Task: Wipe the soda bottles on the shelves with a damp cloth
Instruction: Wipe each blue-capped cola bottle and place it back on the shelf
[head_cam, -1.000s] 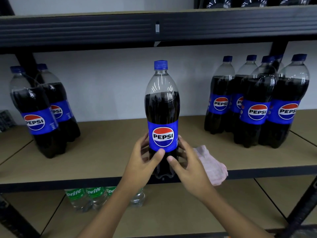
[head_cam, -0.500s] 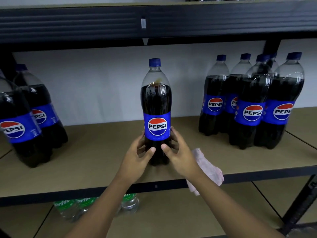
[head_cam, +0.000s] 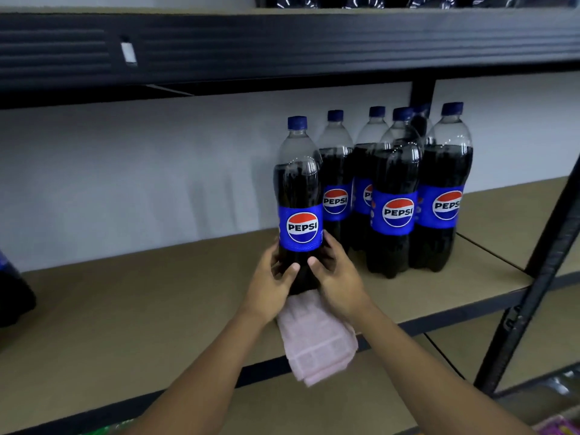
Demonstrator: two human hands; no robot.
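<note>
1. Your left hand (head_cam: 270, 287) and right hand (head_cam: 337, 277) both wrap the lower body of the Pepsi bottle (head_cam: 299, 196), thumbs in front, under the label.
2. The bottle is upright, back from the shelf (head_cam: 141, 302) front edge, just left of the bottle cluster (head_cam: 398, 211). Contact between them: cannot tell.
3. The pink cloth (head_cam: 317, 340) drapes over the front edge beneath your wrists. Pinned or loose: cannot tell.
4. Risks: a nudge further right could topple the cluster, and a loose cloth could slide off the edge.
</note>
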